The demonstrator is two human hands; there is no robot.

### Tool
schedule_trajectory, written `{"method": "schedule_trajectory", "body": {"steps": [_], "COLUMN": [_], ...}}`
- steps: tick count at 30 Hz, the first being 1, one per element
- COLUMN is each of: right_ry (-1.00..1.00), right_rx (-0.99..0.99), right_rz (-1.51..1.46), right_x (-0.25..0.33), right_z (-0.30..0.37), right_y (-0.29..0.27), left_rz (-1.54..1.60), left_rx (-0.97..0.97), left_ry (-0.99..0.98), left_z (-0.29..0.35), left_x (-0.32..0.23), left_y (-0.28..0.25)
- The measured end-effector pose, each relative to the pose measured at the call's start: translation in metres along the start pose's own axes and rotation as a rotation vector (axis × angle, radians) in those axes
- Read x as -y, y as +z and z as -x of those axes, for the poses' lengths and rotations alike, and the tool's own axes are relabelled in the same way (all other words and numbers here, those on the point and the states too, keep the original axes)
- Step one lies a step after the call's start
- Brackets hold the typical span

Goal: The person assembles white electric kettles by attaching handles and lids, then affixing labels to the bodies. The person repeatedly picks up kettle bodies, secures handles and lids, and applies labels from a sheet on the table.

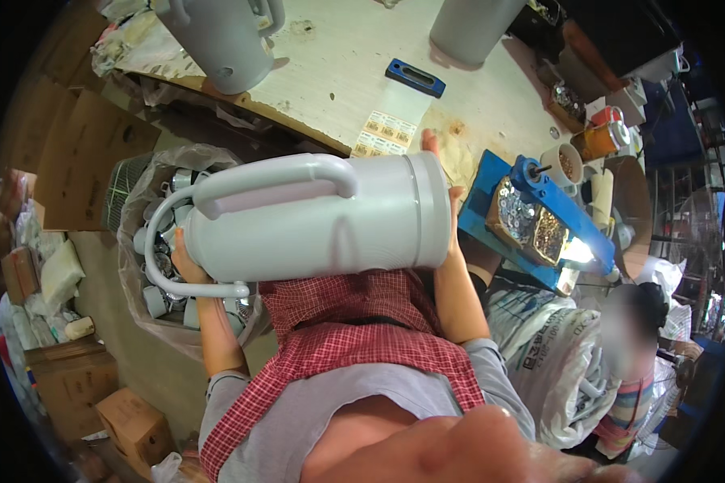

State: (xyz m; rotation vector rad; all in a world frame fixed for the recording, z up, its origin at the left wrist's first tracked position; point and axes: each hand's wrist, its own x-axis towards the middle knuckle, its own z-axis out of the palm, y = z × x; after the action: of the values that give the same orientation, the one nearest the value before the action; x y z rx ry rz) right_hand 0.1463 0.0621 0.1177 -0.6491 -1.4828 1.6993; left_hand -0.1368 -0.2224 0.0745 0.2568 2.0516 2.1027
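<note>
A large grey vacuum jug (314, 221) lies on its side in front of my body, held between both hands. My left hand (188, 259) grips its top end, beside the curved carrying bail (152, 253); most of those fingers are behind the jug. At the other end, my right hand (451, 221) is closed around the wide base, with a few fingertips showing past the rim. The jug's fixed side handle (278, 175) faces up. Just beyond the jug, a sheet of small printed labels (385, 133) rests on the table (330, 76).
Two more grey jugs (229, 52) (477, 28) stand on the table near a blue tool (416, 77). At right is a blue hand press (560, 197) with trays of small metal parts (514, 211). A plastic-lined bin of parts (137, 266), cartons (97, 161) and a white sack (556, 346) surround me.
</note>
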Motion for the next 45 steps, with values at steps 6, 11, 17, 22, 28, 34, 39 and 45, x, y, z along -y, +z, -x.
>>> {"method": "schedule_trajectory", "body": {"steps": [6,11,17,22,28,34,39,45], "right_ry": [-0.017,-0.027,0.027,-0.089,-0.080,0.118,-0.549,0.811], "right_rx": [-0.211,-0.151,-0.009,0.032,-0.086,0.027,-0.024,0.558], "right_rz": [-0.389,-0.003,-1.254,-0.161,0.108,0.057,0.610,0.650], "right_x": [0.008,-0.007,0.000,-0.001,0.004,-0.010,-0.046,-0.085], "right_z": [0.019,0.019,0.011,0.011,0.014,0.027,0.067,-0.009], "right_y": [-0.044,-0.068,-0.021,-0.063,-0.047,-0.060,-0.038,-0.054], "left_rz": [-0.100,-0.062,-0.034,-0.008,-0.038,-0.040,-0.047,-0.176], "left_rx": [-0.071,0.064,0.090,0.019,0.058,-0.053,-0.067,0.384], "left_ry": [0.041,-0.049,-0.060,-0.141,-0.079,-0.047,0.116,0.723], "left_z": [0.002,0.003,0.004,0.000,-0.001,0.015,0.009,-0.025], "left_x": [0.000,0.012,0.013,0.008,0.047,-0.008,0.008,-0.105], "left_y": [-0.001,0.008,0.022,0.018,-0.001,0.010,-0.013,0.010]}}
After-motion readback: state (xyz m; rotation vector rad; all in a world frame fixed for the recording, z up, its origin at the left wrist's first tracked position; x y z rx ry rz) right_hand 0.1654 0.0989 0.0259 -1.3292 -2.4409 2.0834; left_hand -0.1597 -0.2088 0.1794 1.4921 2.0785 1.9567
